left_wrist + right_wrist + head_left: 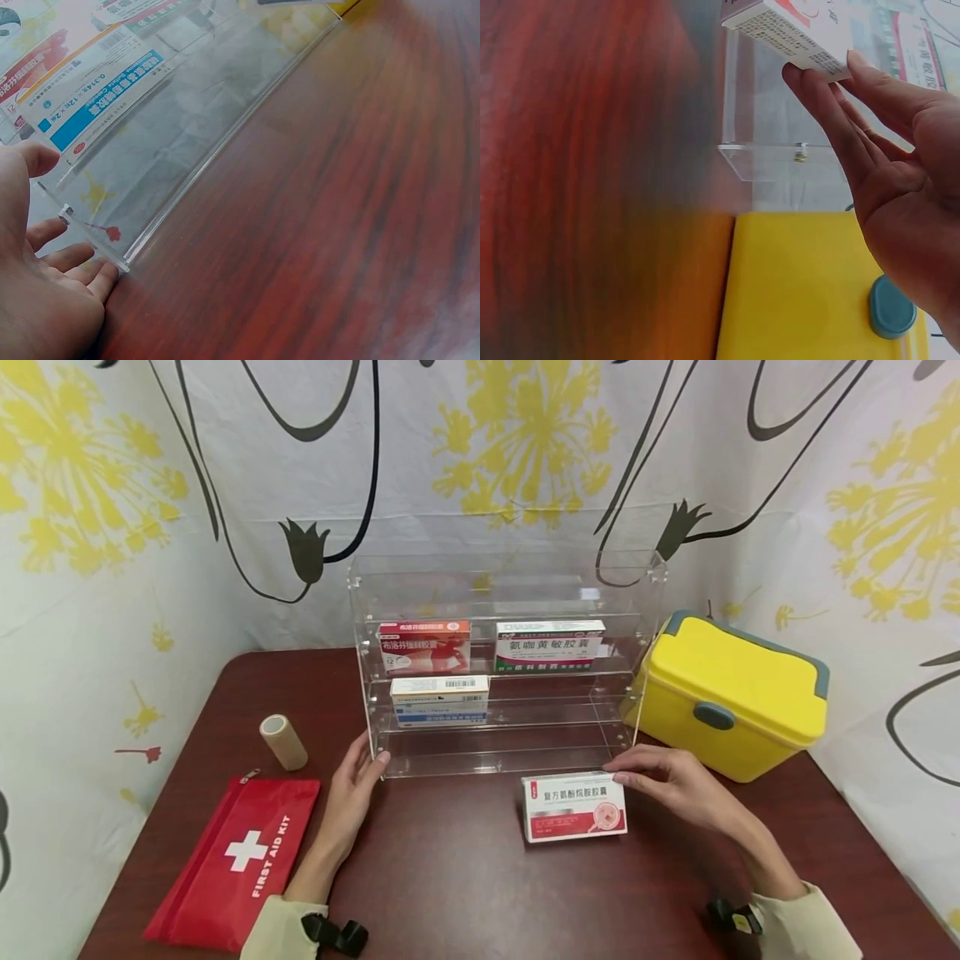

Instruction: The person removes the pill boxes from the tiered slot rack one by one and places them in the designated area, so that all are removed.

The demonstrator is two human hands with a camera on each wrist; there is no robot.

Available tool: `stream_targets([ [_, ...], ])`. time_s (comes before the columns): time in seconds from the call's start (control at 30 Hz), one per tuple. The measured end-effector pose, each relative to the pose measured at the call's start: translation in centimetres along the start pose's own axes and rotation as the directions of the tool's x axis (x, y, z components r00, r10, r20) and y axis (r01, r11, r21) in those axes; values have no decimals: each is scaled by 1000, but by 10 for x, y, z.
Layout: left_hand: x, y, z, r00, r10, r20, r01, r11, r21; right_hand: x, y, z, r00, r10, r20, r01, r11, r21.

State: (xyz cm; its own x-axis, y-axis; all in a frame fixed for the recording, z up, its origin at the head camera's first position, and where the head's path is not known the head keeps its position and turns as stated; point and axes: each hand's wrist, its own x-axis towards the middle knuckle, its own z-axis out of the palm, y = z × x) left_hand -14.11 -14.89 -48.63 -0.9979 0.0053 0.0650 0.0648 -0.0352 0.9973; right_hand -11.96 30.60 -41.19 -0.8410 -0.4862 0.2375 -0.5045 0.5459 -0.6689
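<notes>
Three medicine boxes (550,649) are sitting racked, one's waiting: right hand (678,785) pinching unshelved red-and-white capsule box (573,822), left hand (348,797) gripping acrylic rack (450,767).

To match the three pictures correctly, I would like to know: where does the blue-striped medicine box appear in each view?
Head: the blue-striped medicine box is just left of centre, slightly below the middle.
Left wrist: upper left, lying diagonally.
Right wrist: not visible.
Shared landmark: the clear acrylic rack.
</notes>
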Motion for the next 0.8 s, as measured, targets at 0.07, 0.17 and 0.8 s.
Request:
stream_targets([
  [0.07, 0, 0, 0, 1000, 4, 2, -4, 1000, -7, -2, 8, 3, 1000, 2, 11, -2, 1000, -12],
  [0.17, 0, 0, 0, 1000, 9, 3, -9, 1000, -16, -4, 14, 5, 1000, 2, 21, -2, 1000, -31],
  [0.8, 0, 1, 0, 1000, -3, 4, 3, 1000, -11, -2, 25, 18, 989, 146, -3, -145, 983, -108],
])
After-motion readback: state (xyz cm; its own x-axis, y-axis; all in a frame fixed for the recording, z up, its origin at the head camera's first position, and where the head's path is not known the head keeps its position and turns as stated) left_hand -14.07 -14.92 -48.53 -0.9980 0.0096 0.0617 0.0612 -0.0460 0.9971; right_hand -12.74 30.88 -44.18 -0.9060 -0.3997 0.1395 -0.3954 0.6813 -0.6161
